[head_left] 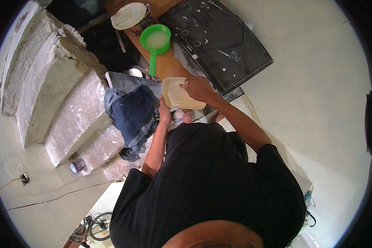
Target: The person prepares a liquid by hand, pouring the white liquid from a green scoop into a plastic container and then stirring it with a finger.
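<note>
A pale yellow, shallow rectangular tub [169,94] is in front of me, with whitish material inside it. My left hand [164,112] grips its near left edge, thumb up along the side. Over the tub's right side reaches my right hand [197,89], its fingers bent together and pointing into the tub. Whatever those fingers hold, if anything, is too small to make out. Just beyond the tub, a green long-handled dipper [153,58] holds cloudy whitish liquid.
A patterned bucket with a cream lid [128,16] stands behind the dipper. A black stained panel [223,45] lies at the far right, by the pale wall [310,82]. Dark blue cloth [134,113] drapes near rough steps [76,105] on the left, where a small can [77,166] lies.
</note>
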`<state>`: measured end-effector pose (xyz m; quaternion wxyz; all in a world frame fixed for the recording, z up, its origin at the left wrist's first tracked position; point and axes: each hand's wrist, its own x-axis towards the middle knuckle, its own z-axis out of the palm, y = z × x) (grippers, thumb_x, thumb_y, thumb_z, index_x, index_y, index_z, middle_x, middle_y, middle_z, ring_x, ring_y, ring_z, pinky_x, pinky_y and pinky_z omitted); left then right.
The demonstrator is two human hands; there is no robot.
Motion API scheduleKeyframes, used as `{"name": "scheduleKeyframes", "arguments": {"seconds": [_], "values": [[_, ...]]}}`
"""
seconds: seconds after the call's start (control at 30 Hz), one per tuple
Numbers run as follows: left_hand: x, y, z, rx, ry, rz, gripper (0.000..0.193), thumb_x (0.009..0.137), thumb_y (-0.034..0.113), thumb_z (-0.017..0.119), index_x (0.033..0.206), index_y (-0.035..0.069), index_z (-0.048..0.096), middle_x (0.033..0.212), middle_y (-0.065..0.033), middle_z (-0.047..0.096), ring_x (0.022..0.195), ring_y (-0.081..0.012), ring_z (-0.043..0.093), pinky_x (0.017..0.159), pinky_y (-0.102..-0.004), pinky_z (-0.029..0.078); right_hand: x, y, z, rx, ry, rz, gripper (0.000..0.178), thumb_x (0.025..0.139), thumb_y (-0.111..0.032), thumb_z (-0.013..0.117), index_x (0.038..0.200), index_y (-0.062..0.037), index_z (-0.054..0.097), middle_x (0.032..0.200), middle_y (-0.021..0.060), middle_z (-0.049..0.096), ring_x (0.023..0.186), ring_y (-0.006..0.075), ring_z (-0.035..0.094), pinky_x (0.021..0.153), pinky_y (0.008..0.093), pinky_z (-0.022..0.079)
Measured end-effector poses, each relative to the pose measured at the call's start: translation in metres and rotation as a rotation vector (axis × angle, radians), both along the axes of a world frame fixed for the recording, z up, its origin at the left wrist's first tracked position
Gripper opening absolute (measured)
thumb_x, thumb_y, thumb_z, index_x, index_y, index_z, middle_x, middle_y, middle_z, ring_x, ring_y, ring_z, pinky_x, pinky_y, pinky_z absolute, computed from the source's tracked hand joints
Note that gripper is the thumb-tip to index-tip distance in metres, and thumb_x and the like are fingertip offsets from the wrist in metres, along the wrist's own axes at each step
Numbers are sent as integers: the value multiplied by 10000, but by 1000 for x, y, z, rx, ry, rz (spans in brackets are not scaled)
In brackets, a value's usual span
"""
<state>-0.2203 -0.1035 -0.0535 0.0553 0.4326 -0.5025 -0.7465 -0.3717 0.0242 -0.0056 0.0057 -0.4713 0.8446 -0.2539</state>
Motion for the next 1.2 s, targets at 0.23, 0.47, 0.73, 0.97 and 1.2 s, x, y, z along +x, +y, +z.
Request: {"name": "scheduleKeyframes", "arguments": {"seconds": [0.23,0.47,0.73,0.97,1.2], "values": [[1,1,11,-32,-37,8,684,995,544,285,1283,-33,515,1258,-110,556,1153,-189,483,1024,-307,311,23,44,47,281,-233,-65,363,910,-380,494,864,-66,669,712,162,657,694,358,652,664,494,504],[0,0,9,-29,-95,1,690,988,552,301,1279,-34,520,1251,-106,556,1132,-190,488,1009,-305,321,51,31,18,121,-154,-57,306,868,-377,554,840,-97,673,666,157,641,661,366,645,653,487,499],[2,-3,5,9,-38,8,692,991,551,292,1294,-33,511,1271,-110,541,1156,-196,473,1023,-302,309,42,-34,9,26,-185,31,318,902,-343,516,842,-70,667,676,186,634,658,368,640,623,485,492],[-1,1,19,-44,-62,-11,670,999,530,291,1302,-30,500,1280,-109,539,1166,-198,475,1028,-305,307,3,-21,8,110,0,0,296,904,-323,510,846,-83,673,750,138,671,662,344,651,612,459,518],[-2,4,26,18,-84,31,684,993,540,294,1284,-39,511,1259,-120,554,1152,-201,491,1012,-312,326,17,37,45,332,-169,-63,281,864,-295,540,897,-47,669,736,160,665,716,341,664,672,476,517]]}}
